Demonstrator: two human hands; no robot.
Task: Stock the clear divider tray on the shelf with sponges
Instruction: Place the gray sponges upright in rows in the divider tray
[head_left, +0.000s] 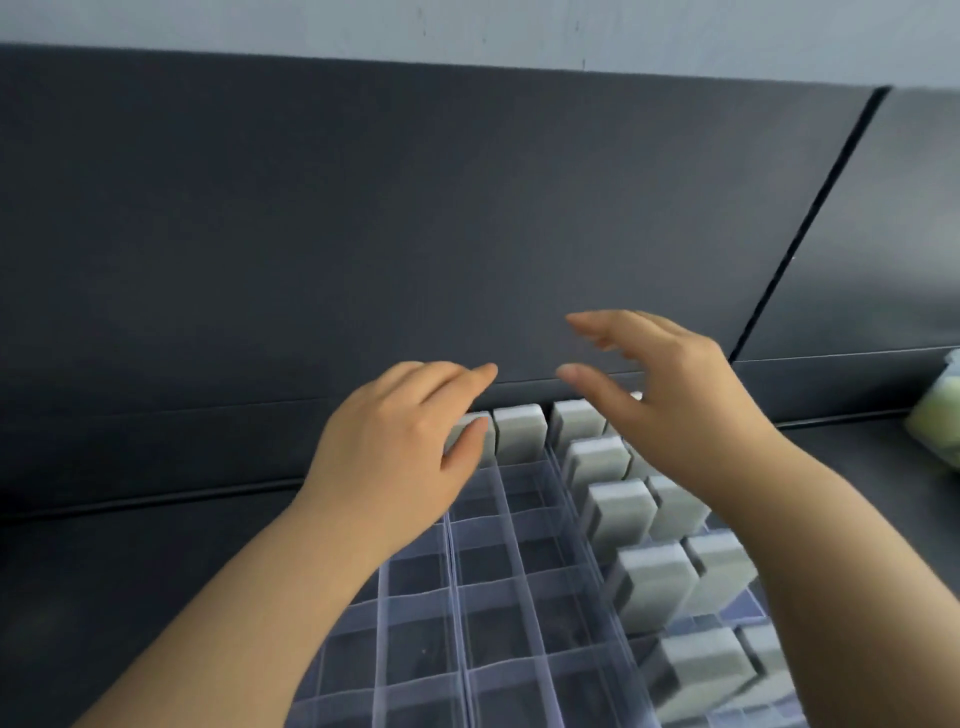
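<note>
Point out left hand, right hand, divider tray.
left hand (395, 441), head view, on the back of the hand.
right hand (670, 395), head view, on the back of the hand.
divider tray (457, 582), head view, on a clear partition wall between empty cells.

head view, close, downward over shelf

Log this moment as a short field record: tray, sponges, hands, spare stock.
tray: clear divider tray on dark shelf
filled: right columns and back row hold upright grey sponges
empty: left and middle cells
left hand: fingers on back-row sponge
right hand: open, above tray, holding nothing
spare stock: pale bundle at right edge, blurred
</note>
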